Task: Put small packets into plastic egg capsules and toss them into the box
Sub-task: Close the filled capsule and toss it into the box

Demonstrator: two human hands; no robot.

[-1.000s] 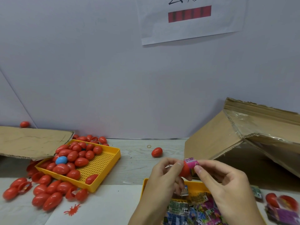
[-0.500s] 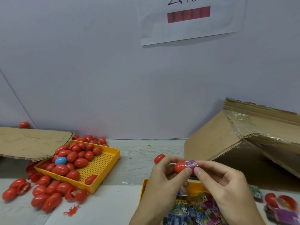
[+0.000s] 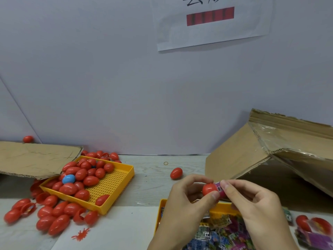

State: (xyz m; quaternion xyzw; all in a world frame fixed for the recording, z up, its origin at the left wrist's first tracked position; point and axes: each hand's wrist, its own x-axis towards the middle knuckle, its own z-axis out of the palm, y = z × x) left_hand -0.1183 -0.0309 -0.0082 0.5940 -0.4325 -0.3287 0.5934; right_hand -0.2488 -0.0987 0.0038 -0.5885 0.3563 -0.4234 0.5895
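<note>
- While the left hand (image 3: 182, 204) grips a red capsule (image 3: 209, 189) between thumb and curled fingers, the right hand (image 3: 255, 208) pinches a pink packet (image 3: 220, 187) at the capsule's right end; the packet sticks partly out of it.
- Both hands meet above the far edge of a yellow tray (image 3: 221, 211) of packets (image 3: 221, 235), which lies just under the wrists.
- Beyond the right fingers, a cardboard box (image 3: 252, 150) lies tipped on its side, its opening facing the person.
- Just past the left fingertips, one loose egg (image 3: 176, 173) sits on the table (image 3: 149, 179), with a rubber band (image 3: 165, 163) farther back.
- Well to the left of the left hand, a second tray (image 3: 115, 184) holds many red eggs (image 3: 81, 175) and one blue egg (image 3: 68, 179); more red eggs lie spilled (image 3: 52, 213) round it.
- A flat cardboard sheet (image 3: 36, 157) overlaps that tray's far-left corner.
- Right of the right wrist lie open red halves (image 3: 311, 222) and a purple wrapper (image 3: 315, 239).
- A paper notice (image 3: 210, 20) hangs on the wall above.
</note>
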